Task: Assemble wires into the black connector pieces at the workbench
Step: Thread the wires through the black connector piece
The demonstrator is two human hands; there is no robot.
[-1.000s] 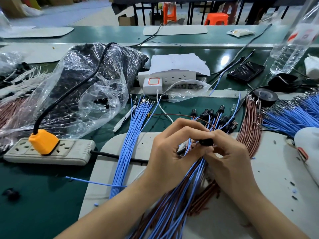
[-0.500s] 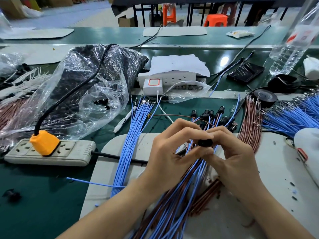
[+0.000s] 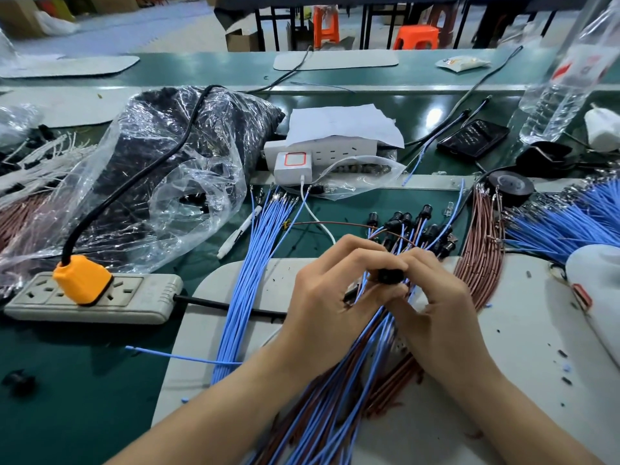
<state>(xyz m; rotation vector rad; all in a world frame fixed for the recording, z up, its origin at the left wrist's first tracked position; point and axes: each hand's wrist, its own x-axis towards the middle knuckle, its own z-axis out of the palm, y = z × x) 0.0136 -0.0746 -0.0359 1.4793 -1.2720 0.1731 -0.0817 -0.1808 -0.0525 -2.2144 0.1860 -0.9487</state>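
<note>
The tabletop [image 3: 67, 380] is dark green, with a pale grey mat [image 3: 503, 414] laid on it in front of the person. A second green bench runs across behind it, and beyond that is a workshop floor with orange stools [image 3: 416, 36].

At the far left lie white wires [image 3: 37, 159]. A beige power strip [image 3: 141, 297] carries an orange plug [image 3: 82, 280], and its black cord climbs over a crinkled clear plastic bag [image 3: 161, 169] of dark parts. Next come a loose bundle of blue wires [image 3: 248, 270], a white pen [image 3: 238, 233], and a white socket block [image 3: 322, 149] under a sheet of paper [image 3: 342, 124].

The black connector [image 3: 389, 276] is held above the mat's far edge, between the two hands. The left hand [image 3: 328, 303] curls its fingers [image 3: 362, 253] over the connector's left end, thumb underneath. The right hand [image 3: 439, 317] pinches the right end with its fingers [image 3: 422, 261] bent over the top. A mixed bundle of blue and brown leads [image 3: 335, 397] runs from under the hands toward the person. Just beyond the fingertips sits a cluster of wired black connectors [image 3: 416, 223].

To the right lie brown wires [image 3: 479, 256], a black tape roll [image 3: 511, 186], a dark phone [image 3: 473, 137], a clear water bottle [image 3: 563, 85] and a fan of blue terminal wires [image 3: 570, 219].

The bottle's label shows red marks and the phone shows pale lines, both too small to read.
</note>
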